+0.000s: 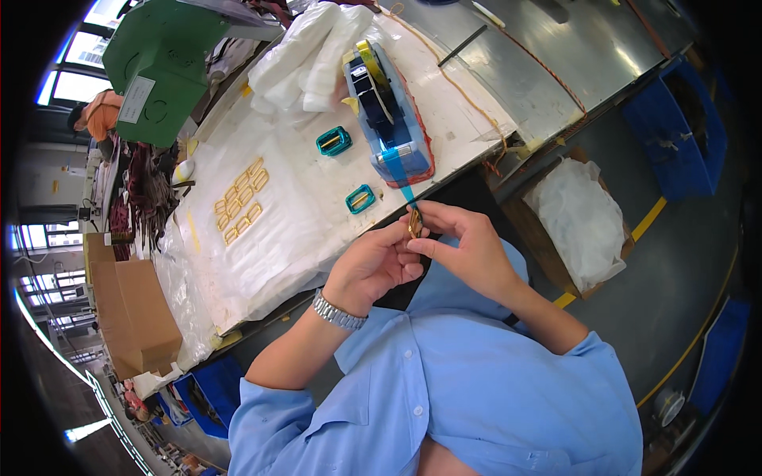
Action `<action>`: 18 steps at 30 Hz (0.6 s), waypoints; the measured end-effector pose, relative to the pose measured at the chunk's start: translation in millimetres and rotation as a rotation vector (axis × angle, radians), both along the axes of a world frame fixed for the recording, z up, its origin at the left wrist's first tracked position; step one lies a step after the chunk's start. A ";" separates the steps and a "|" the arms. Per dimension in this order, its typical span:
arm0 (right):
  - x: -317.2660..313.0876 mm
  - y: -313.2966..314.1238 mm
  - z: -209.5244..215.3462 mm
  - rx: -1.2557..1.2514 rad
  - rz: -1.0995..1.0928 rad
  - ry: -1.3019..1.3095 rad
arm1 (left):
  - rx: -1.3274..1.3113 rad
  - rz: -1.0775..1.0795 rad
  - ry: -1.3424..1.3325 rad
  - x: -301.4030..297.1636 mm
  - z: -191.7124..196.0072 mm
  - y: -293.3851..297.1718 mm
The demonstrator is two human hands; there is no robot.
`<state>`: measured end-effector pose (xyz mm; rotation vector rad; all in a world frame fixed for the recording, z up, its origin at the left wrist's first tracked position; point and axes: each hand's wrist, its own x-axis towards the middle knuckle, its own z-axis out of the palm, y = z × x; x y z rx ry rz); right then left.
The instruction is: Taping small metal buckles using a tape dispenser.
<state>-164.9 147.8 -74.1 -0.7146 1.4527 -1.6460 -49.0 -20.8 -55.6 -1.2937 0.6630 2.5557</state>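
Observation:
Just off the table's front edge, both my hands meet at a gold buckle [414, 225]. My left hand [373, 262], with a watch on its wrist, pinches the buckle from the left. My right hand [467, 244] closes on it from the other side, its index finger up by the tape. A strip of blue tape [403, 181] stretches from the blue tape dispenser [397, 131] down to the buckle. Two buckles wrapped in teal tape [333, 141] [361, 199] lie left of the dispenser. Fingers cover part of the held buckle.
Several bare gold buckles [240, 198] lie in rows on the white-covered table [290, 218]. White plastic wrap [305, 59] is heaped behind them, beside a green machine [163, 67]. A lined box [583, 222] stands on the floor at right, near a blue bin [683, 131].

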 end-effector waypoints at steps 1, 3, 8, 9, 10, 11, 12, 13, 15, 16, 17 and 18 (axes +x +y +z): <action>-0.4 0.1 0.6 -0.002 0.005 0.001 | 0.018 0.000 -0.020 -0.8 1.5 -0.4; 0.6 1.3 1.2 -0.032 0.006 -0.119 | -0.094 -0.102 0.135 14.9 -15.6 -7.5; 6.1 -1.7 4.3 -0.038 -0.041 -0.213 | -1.073 -0.227 0.184 27.4 7.9 33.9; 7.3 -1.8 6.0 -0.018 -0.030 -0.231 | -1.356 -0.187 0.247 29.7 5.0 40.2; 8.9 -2.0 7.1 -0.016 -0.029 -0.231 | -1.638 -0.142 0.310 30.8 2.2 44.0; 10.7 -2.3 8.2 -0.033 -0.039 -0.235 | -1.729 -0.113 0.396 25.5 -0.6 42.0; 11.5 -2.6 8.9 -0.051 -0.052 -0.237 | -1.728 -0.112 0.398 23.5 -2.8 40.0; 13.4 -3.3 7.7 -0.051 -0.053 -0.235 | -1.844 -0.140 0.404 22.3 -4.8 38.5; 17.1 -4.4 4.0 -0.076 -0.102 -0.282 | -1.959 -0.165 0.413 21.2 -5.1 37.2; 17.2 -3.9 5.7 -0.075 -0.104 -0.278 | -1.983 -0.198 0.399 21.1 -3.6 36.4; 16.9 -3.3 8.4 -0.071 -0.108 -0.296 | -2.007 -0.230 0.384 20.8 -1.5 35.3; 17.4 -2.9 10.0 -0.067 -0.112 -0.316 | -2.006 -0.229 0.388 18.6 1.2 32.1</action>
